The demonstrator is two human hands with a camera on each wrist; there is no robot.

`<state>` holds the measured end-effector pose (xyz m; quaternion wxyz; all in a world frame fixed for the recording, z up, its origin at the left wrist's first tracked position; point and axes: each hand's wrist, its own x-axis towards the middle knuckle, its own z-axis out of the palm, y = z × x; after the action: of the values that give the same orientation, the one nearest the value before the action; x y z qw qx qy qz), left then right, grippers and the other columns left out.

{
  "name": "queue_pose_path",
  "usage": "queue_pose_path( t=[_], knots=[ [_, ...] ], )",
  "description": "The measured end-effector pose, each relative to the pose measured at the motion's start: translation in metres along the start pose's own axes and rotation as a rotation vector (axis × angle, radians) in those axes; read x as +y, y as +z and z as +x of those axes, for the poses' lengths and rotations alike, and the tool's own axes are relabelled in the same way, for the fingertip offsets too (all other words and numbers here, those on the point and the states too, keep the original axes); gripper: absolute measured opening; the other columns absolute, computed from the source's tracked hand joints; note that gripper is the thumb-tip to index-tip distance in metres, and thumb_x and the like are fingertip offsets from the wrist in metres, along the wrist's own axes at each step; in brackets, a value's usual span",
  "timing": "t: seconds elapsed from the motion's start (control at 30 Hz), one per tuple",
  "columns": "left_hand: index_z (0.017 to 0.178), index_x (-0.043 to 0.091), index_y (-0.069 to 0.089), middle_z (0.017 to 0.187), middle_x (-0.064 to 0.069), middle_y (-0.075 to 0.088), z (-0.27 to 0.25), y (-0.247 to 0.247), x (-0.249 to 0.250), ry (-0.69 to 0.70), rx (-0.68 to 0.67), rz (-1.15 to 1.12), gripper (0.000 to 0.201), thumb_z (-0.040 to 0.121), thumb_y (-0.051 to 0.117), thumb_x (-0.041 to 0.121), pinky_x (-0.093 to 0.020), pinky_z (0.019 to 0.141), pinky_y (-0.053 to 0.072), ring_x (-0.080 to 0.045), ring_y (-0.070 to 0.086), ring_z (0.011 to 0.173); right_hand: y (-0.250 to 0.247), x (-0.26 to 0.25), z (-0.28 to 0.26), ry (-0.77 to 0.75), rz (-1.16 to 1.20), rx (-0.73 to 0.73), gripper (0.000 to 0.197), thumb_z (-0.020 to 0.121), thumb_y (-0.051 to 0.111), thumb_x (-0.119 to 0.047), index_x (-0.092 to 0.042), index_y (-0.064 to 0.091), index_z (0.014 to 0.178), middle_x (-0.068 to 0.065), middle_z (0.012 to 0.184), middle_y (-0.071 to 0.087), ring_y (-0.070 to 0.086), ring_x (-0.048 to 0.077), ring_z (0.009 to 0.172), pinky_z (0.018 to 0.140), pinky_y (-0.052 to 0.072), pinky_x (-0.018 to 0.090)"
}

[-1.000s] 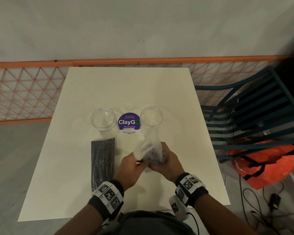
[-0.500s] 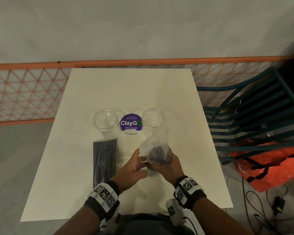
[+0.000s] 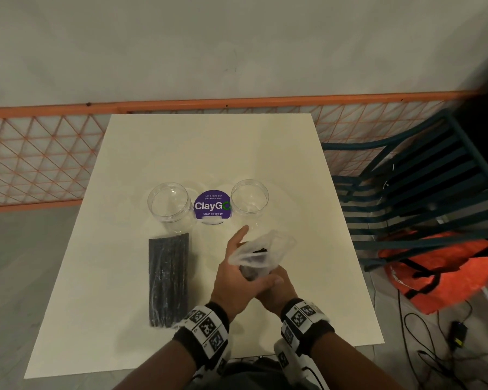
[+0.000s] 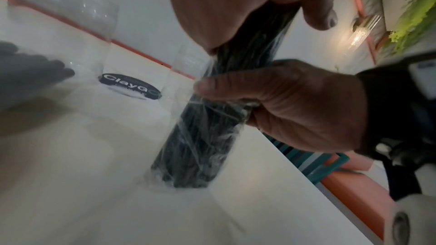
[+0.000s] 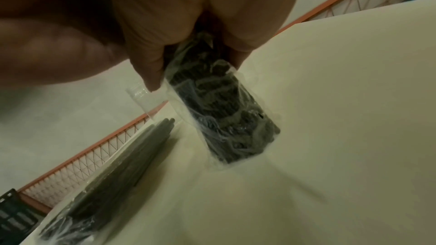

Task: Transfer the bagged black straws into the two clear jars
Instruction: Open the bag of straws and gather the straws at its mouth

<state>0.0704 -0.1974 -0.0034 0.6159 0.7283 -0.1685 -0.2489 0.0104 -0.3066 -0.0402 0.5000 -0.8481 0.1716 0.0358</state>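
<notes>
The right hand (image 4: 295,111) grips the bag of straws (image 5: 221,118) upright, its fingers hidden; the left hand (image 3: 234,274) lies straight-fingered alongside. The wrist views show the bag's base on the table (image 3: 209,150), the head view its gaping mouth near a jar (image 3: 250,197).

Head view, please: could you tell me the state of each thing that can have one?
Left jar: upright, lidless, empty.
Right jar: upright, lidless, empty.
Held bag: standing on the table, mouth open, straws inside.
Second bag: lying flat, untouched; seal unclear.
Left hand: fingers straight, against the held bag.
Right hand: grips the held bag.
</notes>
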Motion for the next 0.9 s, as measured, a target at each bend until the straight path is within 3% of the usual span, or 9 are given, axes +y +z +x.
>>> queue_pose_path(
  t=[0.07,0.17,0.27,0.37,0.5,0.6,0.73,0.8,0.9],
  knots=[
    [0.141,0.023,0.037,0.123,0.020,0.058,0.001,-0.001,-0.007,0.031,0.016,-0.031,0.114,0.044,0.098,0.021,-0.010,0.089,0.050,0.012,0.056,0.114,-0.004,0.005,0.001,-0.051,-0.083,0.027,0.047,0.072,0.052,-0.054,-0.022,0.071,0.100,-0.016,0.093,0.066,0.059,0.001,0.084,0.072,0.044,0.005],
    [0.145,0.026,0.033,0.128,0.021,0.060,0.001,-0.001,-0.022,-0.028,-0.014,-0.091,0.126,0.038,0.098,0.026,-0.022,0.097,0.051,-0.003,0.055,0.125,-0.010,0.007,0.006,-0.073,-0.251,0.008,0.042,0.077,0.054,-0.049,-0.016,0.073,0.096,0.006,0.099,0.073,0.064,0.025,0.092,0.076,0.054,0.032],
    [0.125,0.026,0.050,0.115,0.013,0.068,0.004,0.002,-0.028,-0.113,0.005,0.013,0.099,0.040,0.092,0.052,-0.028,0.092,0.057,-0.016,0.065,0.115,-0.007,0.014,0.011,0.039,-0.404,-0.096,0.057,0.073,0.058,-0.063,-0.027,0.063,0.116,-0.001,0.119,0.064,0.055,0.025,0.112,0.091,0.050,0.037],
    [0.119,0.018,0.061,0.111,0.007,0.073,0.010,0.001,-0.033,-0.115,0.046,0.053,0.082,0.050,0.091,0.051,-0.037,0.092,0.059,-0.013,0.069,0.106,-0.007,0.024,0.014,0.085,-0.391,-0.188,0.092,0.057,0.063,-0.080,-0.036,0.045,0.136,-0.007,0.135,0.052,0.050,0.020,0.118,0.101,0.046,0.036],
    [0.120,0.013,0.062,0.110,0.000,0.074,0.012,-0.003,-0.033,-0.140,0.084,0.040,0.076,0.059,0.087,0.050,-0.044,0.090,0.059,-0.017,0.070,0.104,-0.042,0.004,-0.001,0.024,0.104,-0.142,0.080,0.075,0.084,-0.021,-0.038,0.035,0.135,-0.018,0.135,0.044,0.042,-0.020,0.118,0.096,0.032,-0.001],
    [0.112,0.020,0.065,0.103,-0.002,0.073,0.013,0.001,-0.032,-0.131,-0.031,0.062,0.057,0.066,0.086,0.047,-0.044,0.088,0.059,-0.016,0.070,0.101,-0.054,-0.018,-0.001,-0.083,0.340,-0.078,0.069,0.070,0.085,0.000,-0.028,0.049,0.122,-0.007,0.113,0.062,0.056,-0.013,0.108,0.093,0.044,0.009],
    [0.091,0.037,0.060,0.087,0.019,0.063,0.013,0.007,-0.016,0.071,-0.151,0.313,0.029,0.082,0.074,0.013,-0.015,0.076,0.050,0.013,0.062,0.085,-0.040,-0.029,0.011,-0.101,0.282,0.095,0.071,0.056,0.094,-0.037,-0.020,0.057,0.115,-0.001,0.111,0.063,0.062,0.020,0.108,0.096,0.050,0.050],
    [0.100,0.028,0.063,0.095,0.009,0.069,0.014,0.002,-0.020,0.178,-0.118,0.406,0.020,0.082,0.071,0.029,-0.028,0.082,0.056,-0.003,0.065,0.093,-0.037,-0.024,0.013,-0.119,0.282,0.128,0.077,0.051,0.097,-0.031,-0.017,0.057,0.115,0.002,0.112,0.062,0.061,0.023,0.108,0.096,0.050,0.050],
    [0.125,0.029,0.051,0.124,-0.001,0.064,0.014,-0.003,-0.032,0.198,-0.165,0.748,0.062,0.074,0.061,0.063,-0.043,0.100,0.049,-0.022,0.058,0.115,-0.031,-0.014,0.011,-0.055,0.199,0.128,0.080,0.051,0.095,-0.036,-0.038,0.051,0.119,-0.007,0.118,0.063,0.060,0.012,0.112,0.100,0.050,0.039]
  ],
)
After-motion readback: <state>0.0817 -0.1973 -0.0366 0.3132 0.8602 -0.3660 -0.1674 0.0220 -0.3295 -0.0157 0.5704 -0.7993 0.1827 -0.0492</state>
